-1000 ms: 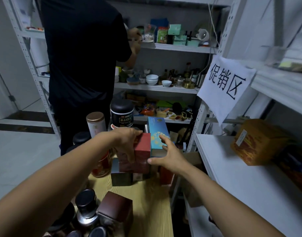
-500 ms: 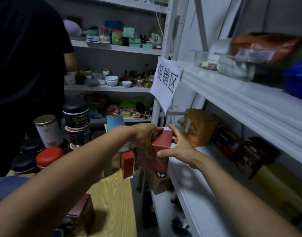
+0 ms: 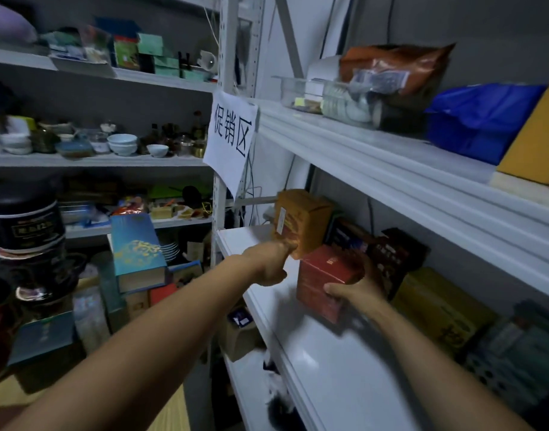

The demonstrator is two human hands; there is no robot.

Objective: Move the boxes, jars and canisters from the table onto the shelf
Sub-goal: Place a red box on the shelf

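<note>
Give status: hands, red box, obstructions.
Right hand grips red cardboard box at white metal shelf. Left hand alongside, grip unclear. Orange cardboard box close behind.

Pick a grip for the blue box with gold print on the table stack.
Blue box seems to lie broad face up on top of other boxes, near end toward the camera. Probably best to come from above and pinch across its two long edges near the middle; both look free, and the flat face offers nothing to close on.

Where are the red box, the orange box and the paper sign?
red box [image 3: 324, 276]: head view, front face.
orange box [image 3: 307, 213]: head view, front face.
paper sign [image 3: 231, 135]: head view, middle character.
</note>
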